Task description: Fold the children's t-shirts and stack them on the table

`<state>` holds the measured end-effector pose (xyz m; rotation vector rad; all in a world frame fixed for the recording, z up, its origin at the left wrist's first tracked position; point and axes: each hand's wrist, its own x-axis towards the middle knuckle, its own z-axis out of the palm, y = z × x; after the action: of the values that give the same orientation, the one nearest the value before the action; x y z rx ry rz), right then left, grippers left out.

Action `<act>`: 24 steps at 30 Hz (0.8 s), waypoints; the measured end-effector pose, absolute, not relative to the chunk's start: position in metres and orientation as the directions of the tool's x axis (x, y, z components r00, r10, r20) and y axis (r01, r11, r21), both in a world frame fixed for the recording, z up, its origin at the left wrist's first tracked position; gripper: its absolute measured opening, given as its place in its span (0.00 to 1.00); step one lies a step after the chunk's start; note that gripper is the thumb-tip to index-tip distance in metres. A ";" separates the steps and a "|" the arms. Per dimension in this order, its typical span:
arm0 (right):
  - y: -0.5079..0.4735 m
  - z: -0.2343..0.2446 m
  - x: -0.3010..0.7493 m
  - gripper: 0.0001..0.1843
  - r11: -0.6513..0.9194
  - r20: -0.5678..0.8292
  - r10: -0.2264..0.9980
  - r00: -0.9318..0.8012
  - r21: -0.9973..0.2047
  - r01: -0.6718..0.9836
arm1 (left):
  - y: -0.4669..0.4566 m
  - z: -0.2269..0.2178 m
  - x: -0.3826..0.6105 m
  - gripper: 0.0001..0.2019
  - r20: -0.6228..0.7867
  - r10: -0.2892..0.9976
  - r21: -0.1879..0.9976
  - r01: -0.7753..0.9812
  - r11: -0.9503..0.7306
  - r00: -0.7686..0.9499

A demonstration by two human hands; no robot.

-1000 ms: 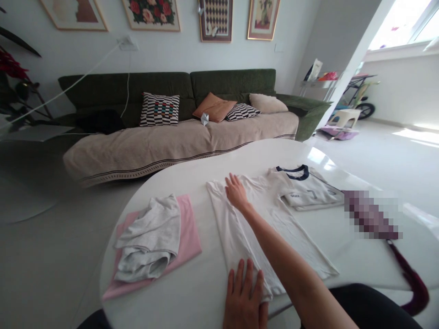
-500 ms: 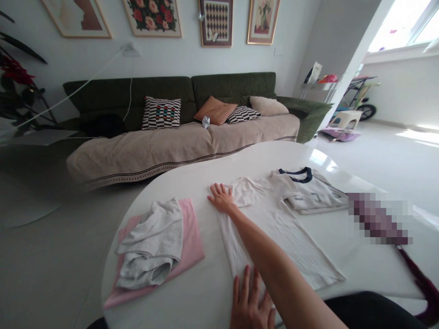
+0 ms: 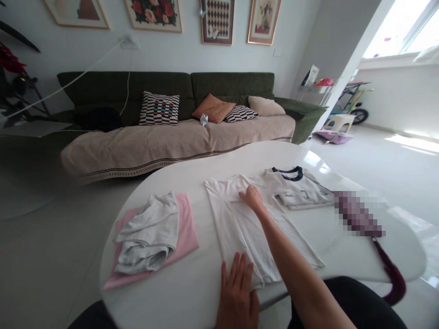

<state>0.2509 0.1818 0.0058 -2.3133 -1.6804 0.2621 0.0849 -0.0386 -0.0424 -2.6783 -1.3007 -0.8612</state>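
A white T-shirt lies spread on the glossy white table, its far left part folded inward. My left hand rests flat on its near left edge, fingers stretched out. Across the shirt reaches my right arm, and my right hand is at the folded sleeve area, fingers curled in against the cloth; the fingertips are partly hidden. Beside its far right side lies a folded white jersey with a dark collar.
At the left, a crumpled grey garment lies on folded pink cloth. A pixelated dark red item with a strap is at the right. Beyond the table stands a green sofa with cushions.
My right hand has moved right from the shirt's far left corner and its spread fingers have curled. My left hand stays flat near the hem. The camera view has shifted slightly.
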 end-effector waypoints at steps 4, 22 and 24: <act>0.187 -0.002 0.248 0.15 -0.290 -0.002 0.952 0.307 -0.331 0.898 | -0.037 -0.047 0.076 0.25 0.470 0.707 0.244 0.692 -0.679 0.528; 0.239 0.012 0.192 0.17 0.095 0.140 0.988 -0.063 -0.235 0.967 | -0.027 -0.072 0.093 0.22 0.688 0.579 0.081 0.746 -0.661 0.439; 0.251 0.009 0.182 0.16 0.110 0.123 0.989 -0.083 -0.227 0.968 | -0.025 -0.078 0.098 0.23 0.714 0.577 0.090 0.765 -0.638 0.396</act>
<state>0.1820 0.2510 0.0090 -1.9424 -2.1438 0.1257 0.0982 -0.0253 -0.0783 -2.4031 -1.1822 -1.0763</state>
